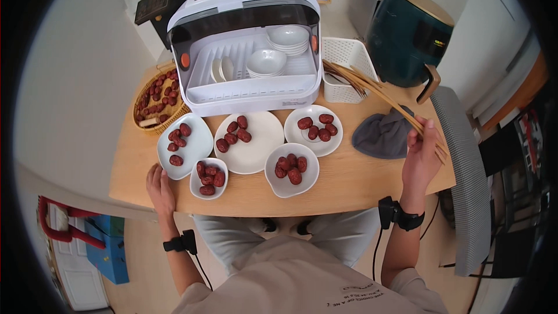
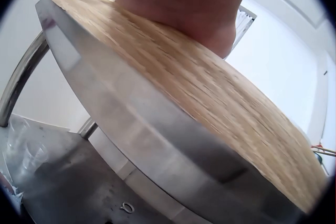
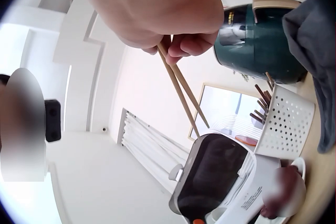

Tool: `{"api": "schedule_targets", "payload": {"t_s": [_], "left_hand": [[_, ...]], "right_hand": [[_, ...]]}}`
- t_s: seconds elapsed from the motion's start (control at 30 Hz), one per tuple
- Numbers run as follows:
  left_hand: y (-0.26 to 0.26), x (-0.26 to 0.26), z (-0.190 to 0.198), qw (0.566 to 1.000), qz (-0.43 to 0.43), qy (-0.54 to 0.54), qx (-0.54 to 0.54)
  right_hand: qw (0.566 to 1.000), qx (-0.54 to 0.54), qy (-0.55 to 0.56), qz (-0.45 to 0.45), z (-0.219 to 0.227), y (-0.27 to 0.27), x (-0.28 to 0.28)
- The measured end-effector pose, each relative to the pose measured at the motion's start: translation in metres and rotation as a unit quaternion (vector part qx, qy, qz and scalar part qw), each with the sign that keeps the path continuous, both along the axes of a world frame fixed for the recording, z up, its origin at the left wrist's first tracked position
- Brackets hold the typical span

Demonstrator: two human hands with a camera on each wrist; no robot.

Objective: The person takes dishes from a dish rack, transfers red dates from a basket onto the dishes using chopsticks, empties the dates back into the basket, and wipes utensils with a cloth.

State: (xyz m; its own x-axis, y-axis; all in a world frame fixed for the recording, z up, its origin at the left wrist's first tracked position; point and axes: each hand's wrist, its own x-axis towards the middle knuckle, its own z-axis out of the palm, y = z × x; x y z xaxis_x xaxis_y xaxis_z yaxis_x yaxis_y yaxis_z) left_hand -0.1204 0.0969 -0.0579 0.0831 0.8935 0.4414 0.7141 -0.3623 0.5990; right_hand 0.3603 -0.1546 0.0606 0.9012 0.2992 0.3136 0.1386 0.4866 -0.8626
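Note:
My right hand (image 1: pixel 424 154) grips a pair of wooden chopsticks (image 3: pixel 180 94) above the table's right side. Their tips point toward the back of the table, with nothing between them. My left hand (image 1: pixel 160 191) rests on the table's left front edge, fingers relaxed, beside a pale squarish plate (image 1: pixel 199 141) of red dates (image 1: pixel 176 160). More dates lie on a round white plate (image 1: pixel 264 150) and an oval plate (image 1: pixel 319 147). Two small bowls in front, the left one (image 1: pixel 196 191) and the right one (image 1: pixel 302 189), hold dates too.
A white dish box (image 1: pixel 250 102) with stacked bowls stands at the back. Left of it is a wicker basket (image 1: pixel 154 129) of dates. To the right are a perforated white holder (image 1: pixel 343 94) with chopsticks, a green air fryer (image 1: pixel 401 40) and a grey cloth (image 1: pixel 381 136).

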Motion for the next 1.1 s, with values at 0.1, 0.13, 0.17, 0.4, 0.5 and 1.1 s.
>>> {"api": "schedule_targets", "payload": {"t_s": [0.1, 0.13, 0.17, 0.4, 0.5, 1.1], "left_hand": [[0.0, 0.001, 0.003, 1.0, 0.02, 0.01, 0.003], [0.0, 0.002, 0.004, 1.0, 0.023, 0.015, 0.005], [-0.001, 0.003, 0.004, 0.999, 0.025, 0.02, 0.007], [-0.024, -0.005, -0.002, 0.96, 0.077, -0.24, 0.126], [-0.098, 0.052, 0.054, 0.958, -0.055, -0.253, 0.122], [-0.175, 0.206, 0.092, 0.655, -0.35, -0.511, -0.433]], "right_hand": [[0.995, -0.089, -0.04, -0.027, 0.008, 0.01, 0.0], [1.0, -0.02, -0.018, 0.003, 0.003, 0.011, 0.008], [0.998, 0.048, 0.005, 0.033, -0.003, 0.013, 0.012], [0.923, 0.155, 0.217, 0.279, -0.05, -0.006, -0.001], [0.948, 0.087, 0.178, 0.251, -0.042, -0.016, -0.038], [0.698, -0.461, -0.534, 0.122, -0.058, -0.036, 0.013]]}}
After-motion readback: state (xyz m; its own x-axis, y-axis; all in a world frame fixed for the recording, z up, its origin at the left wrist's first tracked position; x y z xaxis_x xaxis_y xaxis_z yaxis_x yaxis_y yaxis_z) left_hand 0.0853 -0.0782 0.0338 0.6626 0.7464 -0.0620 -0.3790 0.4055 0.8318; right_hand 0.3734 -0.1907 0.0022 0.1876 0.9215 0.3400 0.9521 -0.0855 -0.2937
